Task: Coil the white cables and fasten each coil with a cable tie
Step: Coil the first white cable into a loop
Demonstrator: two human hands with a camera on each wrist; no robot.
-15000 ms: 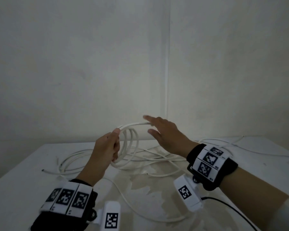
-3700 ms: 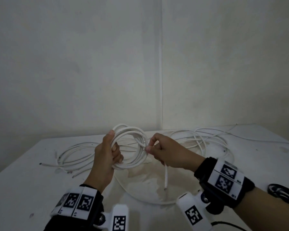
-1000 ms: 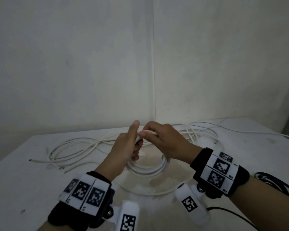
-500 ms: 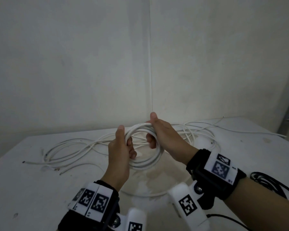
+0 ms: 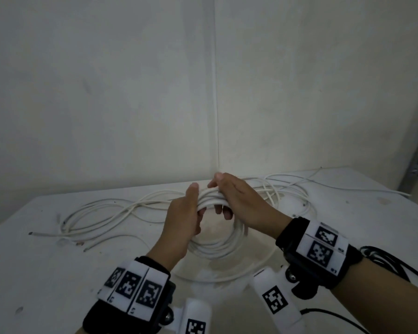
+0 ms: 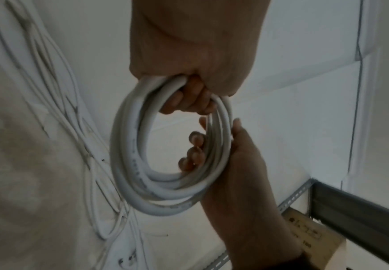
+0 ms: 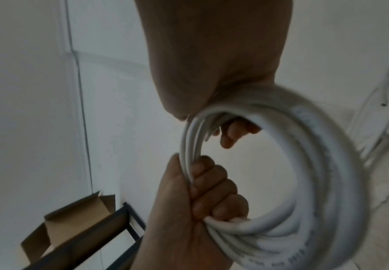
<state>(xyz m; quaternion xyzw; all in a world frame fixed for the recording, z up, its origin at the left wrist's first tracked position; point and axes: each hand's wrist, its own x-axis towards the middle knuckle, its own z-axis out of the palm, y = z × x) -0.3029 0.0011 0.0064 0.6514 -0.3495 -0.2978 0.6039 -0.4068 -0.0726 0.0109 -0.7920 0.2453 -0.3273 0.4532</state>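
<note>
A coil of thick white cable point(image 5: 217, 247) hangs above the white table point(image 5: 46, 273), held at its top by both hands. My left hand point(image 5: 189, 210) grips the coil's upper left, fingers curled round the strands point(image 7: 211, 182). Just to its right, my right hand point(image 5: 227, 201) grips the top of the coil, fingertips point(image 6: 194, 151) wrapped through the ring. In the left wrist view the coil point(image 6: 131, 164) shows several turns lying together. No cable tie is visible in any view.
Loose white cables lie spread on the table at the left point(image 5: 101, 213) and at the back right point(image 5: 287, 189). One thin white loop point(image 5: 227, 278) lies under the coil. Black cords point(image 5: 384, 261) sit at the right edge. A metal rack point(image 6: 350, 210) and cardboard box point(image 7: 73, 219) stand beyond the table.
Over the earlier frames the trailing end got wound in. In the last half second my hands came closer together at the coil's top, and the ring tipped down toward me.
</note>
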